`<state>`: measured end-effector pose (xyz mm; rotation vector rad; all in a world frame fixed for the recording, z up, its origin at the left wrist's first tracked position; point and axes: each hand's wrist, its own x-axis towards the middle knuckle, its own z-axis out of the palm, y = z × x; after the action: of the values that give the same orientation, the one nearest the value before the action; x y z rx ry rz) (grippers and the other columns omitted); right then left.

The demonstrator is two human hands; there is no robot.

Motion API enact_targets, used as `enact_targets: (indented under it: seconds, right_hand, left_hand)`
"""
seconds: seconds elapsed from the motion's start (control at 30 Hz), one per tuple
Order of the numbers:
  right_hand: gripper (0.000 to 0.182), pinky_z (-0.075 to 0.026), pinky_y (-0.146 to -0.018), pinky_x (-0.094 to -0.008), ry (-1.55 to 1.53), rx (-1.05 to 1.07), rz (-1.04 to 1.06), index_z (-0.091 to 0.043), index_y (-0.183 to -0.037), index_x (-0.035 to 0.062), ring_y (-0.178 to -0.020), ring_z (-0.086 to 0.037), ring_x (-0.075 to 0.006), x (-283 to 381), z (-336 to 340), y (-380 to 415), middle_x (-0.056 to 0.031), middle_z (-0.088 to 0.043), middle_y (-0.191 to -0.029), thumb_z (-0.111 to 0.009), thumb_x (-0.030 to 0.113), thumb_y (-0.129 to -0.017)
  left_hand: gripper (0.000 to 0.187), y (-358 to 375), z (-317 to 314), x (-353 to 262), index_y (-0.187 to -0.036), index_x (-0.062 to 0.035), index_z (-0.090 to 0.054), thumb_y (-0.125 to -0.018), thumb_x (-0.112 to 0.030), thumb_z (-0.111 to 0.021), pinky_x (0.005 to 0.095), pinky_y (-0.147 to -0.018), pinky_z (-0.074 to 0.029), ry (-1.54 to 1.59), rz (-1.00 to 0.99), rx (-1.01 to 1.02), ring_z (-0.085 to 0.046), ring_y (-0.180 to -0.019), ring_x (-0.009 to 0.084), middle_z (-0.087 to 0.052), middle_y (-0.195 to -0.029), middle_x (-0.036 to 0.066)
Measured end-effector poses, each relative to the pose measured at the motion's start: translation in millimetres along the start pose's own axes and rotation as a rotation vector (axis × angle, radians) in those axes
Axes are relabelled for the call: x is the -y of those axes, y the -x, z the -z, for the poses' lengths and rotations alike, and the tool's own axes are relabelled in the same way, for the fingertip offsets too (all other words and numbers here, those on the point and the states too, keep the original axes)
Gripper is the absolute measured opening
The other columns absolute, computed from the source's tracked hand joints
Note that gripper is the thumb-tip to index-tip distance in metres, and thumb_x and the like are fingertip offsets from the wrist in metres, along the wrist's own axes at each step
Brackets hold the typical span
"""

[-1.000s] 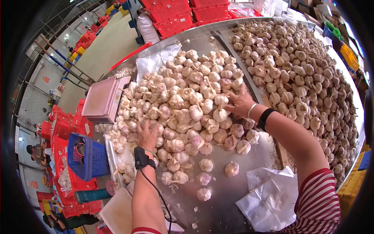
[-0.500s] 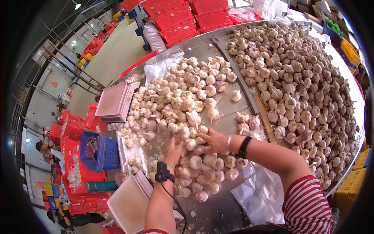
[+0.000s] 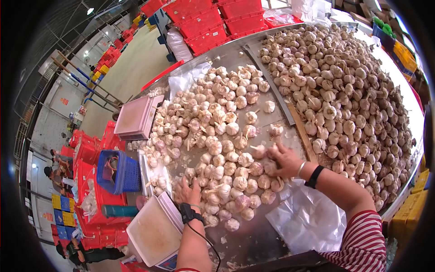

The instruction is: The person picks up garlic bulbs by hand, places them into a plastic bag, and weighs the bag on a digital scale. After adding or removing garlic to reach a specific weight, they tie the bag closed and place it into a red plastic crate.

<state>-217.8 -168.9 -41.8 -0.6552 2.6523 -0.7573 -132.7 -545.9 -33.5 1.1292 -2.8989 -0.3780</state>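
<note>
You have raked the garlic bulbs (image 3: pixel 229 179) nearer; your left hand (image 3: pixel 188 191) lies flat on them, your right hand (image 3: pixel 283 159) cupped loosely around some.

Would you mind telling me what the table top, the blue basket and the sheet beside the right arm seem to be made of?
Table top: apparently stainless steel, grey with a dull sheen. Blue basket: moulded plastic, with a lattice wall. Sheet: thin translucent plastic film, probably a bag, crinkled and glossy.
</note>
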Motion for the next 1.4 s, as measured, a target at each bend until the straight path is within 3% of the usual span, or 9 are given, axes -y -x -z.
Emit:
enact_targets:
  seconds: [0.43,0.57,0.7,0.8,0.87,1.0,1.2,1.33,1.4]
  right_hand:
    - [0.109,-0.018,-0.110,-0.0558,0.009,0.130,-0.297,-0.015,-0.149,0.0203,-0.139,-0.008,-0.0491,131.8,-59.8,-27.7,-0.0334,0.004,-0.149,-0.072,0.059,-0.064]
    - [0.094,-0.025,-0.111,-0.0435,-0.439,-0.087,-0.116,-0.023,-0.147,0.0162,-0.134,-0.029,-0.0455,107.4,-52.8,14.8,-0.0302,-0.010,-0.150,-0.072,0.046,-0.073]
    - [0.054,-0.045,-0.092,-0.0401,-0.297,-0.452,-0.227,-0.059,-0.114,0.0058,-0.108,-0.056,-0.0354,94.0,-21.8,125.1,-0.0215,-0.058,-0.114,-0.076,0.036,-0.073]
    - [0.045,-0.047,-0.083,-0.0405,-0.099,-0.322,-0.432,-0.062,-0.097,0.0034,-0.093,-0.059,-0.0324,78.5,-31.1,197.5,-0.0159,-0.062,-0.092,-0.077,0.037,-0.070]
    - [0.043,-0.048,-0.079,-0.0412,0.086,-0.021,-0.553,-0.061,-0.087,0.0033,-0.087,-0.060,-0.0326,73.1,-46.3,230.3,-0.0141,-0.062,-0.087,-0.079,0.037,-0.067]
    - [0.028,-0.048,-0.071,-0.0410,0.142,-0.155,-0.307,-0.062,-0.078,0.0058,-0.079,-0.058,-0.0333,55.6,-65.4,256.9,-0.0125,-0.060,-0.080,-0.078,0.026,-0.066]
    - [0.016,-0.048,-0.070,-0.0430,0.131,-0.064,-0.189,-0.060,-0.077,0.0048,-0.079,-0.058,-0.0337,26.2,-54.2,263.9,-0.0141,-0.057,-0.077,-0.069,0.018,-0.074]
    - [0.018,-0.048,-0.073,-0.0425,0.089,-0.012,-0.308,-0.060,-0.078,0.0051,-0.081,-0.058,-0.0334,22.2,-49.0,264.2,-0.0123,-0.058,-0.078,-0.069,0.020,-0.074]
    - [0.015,-0.049,-0.077,-0.0413,0.263,0.060,-0.104,-0.061,-0.082,0.0065,-0.086,-0.060,-0.0304,29.6,-43.1,265.3,-0.0103,-0.061,-0.086,-0.064,0.020,-0.076]
  left_hand:
    - [0.069,-49.1,-21.5,-20.5,-0.133,-0.0081,-0.047,-0.087,-0.059,-0.046,0.0482,-0.108,-0.026,0.451,-0.228,0.066,-0.026,-0.133,0.0440,-0.027,-0.146,0.025]
    - [0.067,-36.2,-9.7,-22.0,-0.131,0.0015,-0.046,-0.088,-0.050,-0.051,0.0468,-0.109,-0.024,0.722,-0.256,0.186,-0.028,-0.131,0.0448,-0.029,-0.143,0.029]
    - [0.045,50.6,38.4,-40.4,-0.117,0.0036,-0.052,-0.085,-0.027,-0.060,0.0436,-0.106,-0.031,0.805,-0.455,-0.101,-0.041,-0.124,0.0360,-0.045,-0.132,0.023]
    - [0.030,132.6,26.8,-53.0,-0.105,-0.0018,-0.058,-0.080,-0.017,-0.066,0.0397,-0.100,-0.037,0.914,-0.893,0.029,-0.048,-0.117,0.0345,-0.055,-0.120,0.018]
    - [0.032,175.2,9.6,-58.6,-0.104,-0.0061,-0.064,-0.077,-0.024,-0.068,0.0560,-0.103,-0.028,0.564,-1.187,0.105,-0.043,-0.122,0.0352,-0.050,-0.125,0.018]
    - [0.045,201.9,-46.9,-61.0,-0.117,-0.0093,-0.061,-0.078,-0.030,-0.069,0.0613,-0.104,-0.024,0.241,-1.221,0.078,-0.029,-0.132,0.0359,-0.029,-0.140,0.014]
    - [0.041,156.5,-40.6,-72.5,-0.125,-0.0279,-0.057,-0.084,-0.034,-0.062,0.0535,-0.103,-0.030,0.203,-1.050,0.053,-0.034,-0.130,0.0318,-0.035,-0.137,0.013]
    - [0.042,164.8,-28.0,-81.9,-0.122,-0.0185,-0.058,-0.082,-0.028,-0.065,0.0532,-0.101,-0.031,0.067,-0.954,-0.033,-0.037,-0.128,0.0324,-0.037,-0.137,0.015]
    - [0.041,187.8,-20.0,-92.2,-0.116,-0.0101,-0.059,-0.079,-0.027,-0.067,0.0540,-0.102,-0.030,0.209,-1.071,-0.112,-0.038,-0.127,0.0359,-0.039,-0.136,0.019]
